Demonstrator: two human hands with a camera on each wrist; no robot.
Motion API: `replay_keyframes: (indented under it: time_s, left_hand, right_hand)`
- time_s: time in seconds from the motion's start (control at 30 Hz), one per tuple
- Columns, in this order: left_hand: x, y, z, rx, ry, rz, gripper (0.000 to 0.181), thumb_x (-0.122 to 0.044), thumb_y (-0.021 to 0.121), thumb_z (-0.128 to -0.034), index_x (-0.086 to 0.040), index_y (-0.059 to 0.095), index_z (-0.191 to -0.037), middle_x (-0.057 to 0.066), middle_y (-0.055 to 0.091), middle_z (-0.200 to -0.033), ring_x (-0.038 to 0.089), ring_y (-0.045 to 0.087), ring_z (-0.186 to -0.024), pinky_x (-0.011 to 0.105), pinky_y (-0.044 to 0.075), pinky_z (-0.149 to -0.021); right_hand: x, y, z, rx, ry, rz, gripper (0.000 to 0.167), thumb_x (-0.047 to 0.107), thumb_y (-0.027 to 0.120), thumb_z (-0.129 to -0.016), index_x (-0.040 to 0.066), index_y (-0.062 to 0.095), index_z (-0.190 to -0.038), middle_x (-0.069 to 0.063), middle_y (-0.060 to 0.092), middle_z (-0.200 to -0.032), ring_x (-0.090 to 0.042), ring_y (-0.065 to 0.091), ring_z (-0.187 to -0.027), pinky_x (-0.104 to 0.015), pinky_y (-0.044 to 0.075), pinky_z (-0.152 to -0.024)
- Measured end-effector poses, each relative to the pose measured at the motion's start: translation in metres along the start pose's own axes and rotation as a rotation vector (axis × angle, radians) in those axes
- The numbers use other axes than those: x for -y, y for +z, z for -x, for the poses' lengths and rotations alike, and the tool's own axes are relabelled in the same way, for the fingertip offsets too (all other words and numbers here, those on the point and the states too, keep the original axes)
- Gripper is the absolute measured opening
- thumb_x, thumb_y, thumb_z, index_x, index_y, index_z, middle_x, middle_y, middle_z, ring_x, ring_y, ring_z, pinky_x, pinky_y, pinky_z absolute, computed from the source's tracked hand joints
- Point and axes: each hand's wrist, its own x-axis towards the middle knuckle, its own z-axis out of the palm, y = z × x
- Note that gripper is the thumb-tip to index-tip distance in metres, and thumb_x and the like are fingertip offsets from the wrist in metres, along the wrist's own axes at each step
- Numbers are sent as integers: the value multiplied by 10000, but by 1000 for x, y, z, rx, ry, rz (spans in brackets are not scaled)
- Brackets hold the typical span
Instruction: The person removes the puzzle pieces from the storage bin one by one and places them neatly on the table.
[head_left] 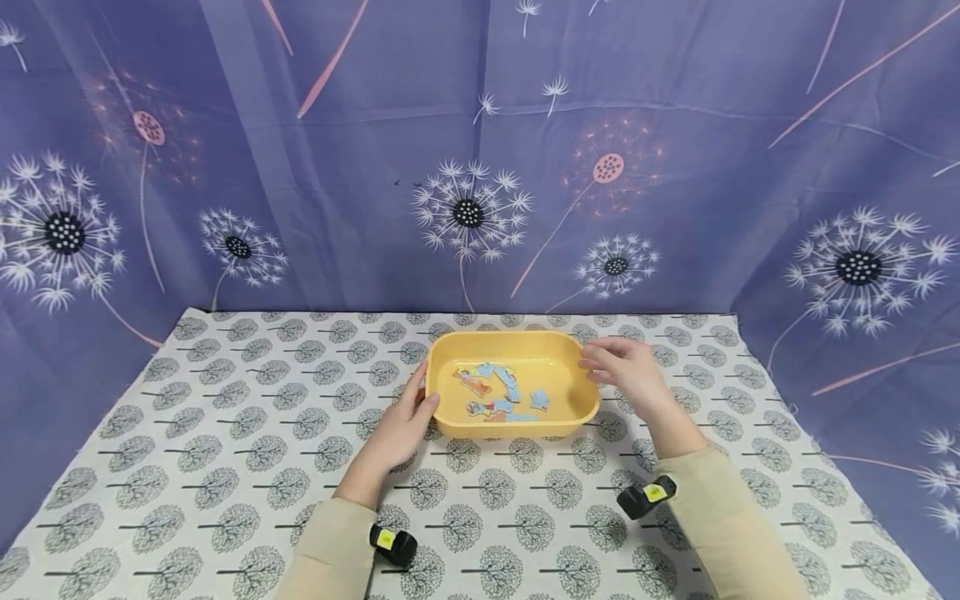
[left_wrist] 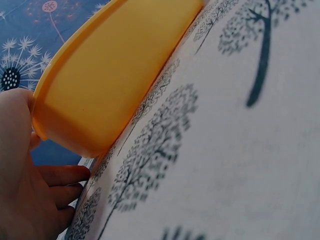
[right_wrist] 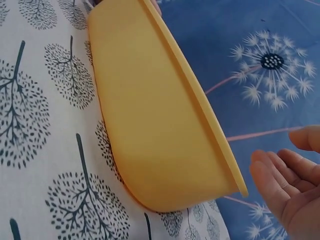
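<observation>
A yellow plastic tub [head_left: 517, 430] sits on the patterned cloth in the head view. Inside it lie several flat, irregular cut-out pieces [head_left: 506, 387], mostly light blue with orange and red print. At the tub's left end my left hand [head_left: 401, 425] grips the rim by the thumb; the left wrist view shows its lower fingers [left_wrist: 62, 175] stretched beside the base. My right hand [head_left: 628, 371] hovers at the right end, fingers loosely bent and holding nothing. In the right wrist view a small gap separates these fingers [right_wrist: 272, 172] from the tub's rim [right_wrist: 220, 135].
White cloth [head_left: 247, 500] printed with grey trees covers the table. A purple curtain [head_left: 360, 183] with dandelions hangs behind it and along both sides. Black wrist cameras [head_left: 393, 546] are strapped over the beige sleeves [head_left: 742, 517].
</observation>
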Motion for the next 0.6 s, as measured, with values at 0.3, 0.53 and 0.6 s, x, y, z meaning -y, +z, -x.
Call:
replay_keyframes:
  time_s: [0.3, 0.53, 0.6]
  left_hand:
    - [-1, 0, 0, -1, -1, 5, 606, -437, 369, -1003, -315, 95, -1529, 113, 483, -1425, 354, 487, -1278, 618, 330, -1061]
    - [-2, 0, 1, 3, -5, 5, 601, -441, 359, -1004, -334, 80, -1526, 115, 475, -1431, 357, 476, -1288, 617, 325, -1065]
    - [-2, 0, 1, 5, -4, 9, 603, -450, 360, -1001, -339, 82, -1525, 113, 472, -1434, 356, 472, -1292, 613, 321, -1070]
  right_hand:
    - [3, 15, -5, 55, -26, 64, 451, 189, 576, -938, -109, 505, -1269, -306, 535, -1281, -332, 652, -1038, -291, 575, -810]
    - [1, 28, -9, 118, -63, 136, 417, 160, 560, -942, -119, 514, -1249, -306, 583, -1208, -365, 643, -1034, -310, 585, -788]
    - [0, 33, -10, 125, -75, 167, 416, 160, 581, -927, -115, 528, -1235, -295, 610, -1163, -354, 652, -1000, -346, 588, -782]
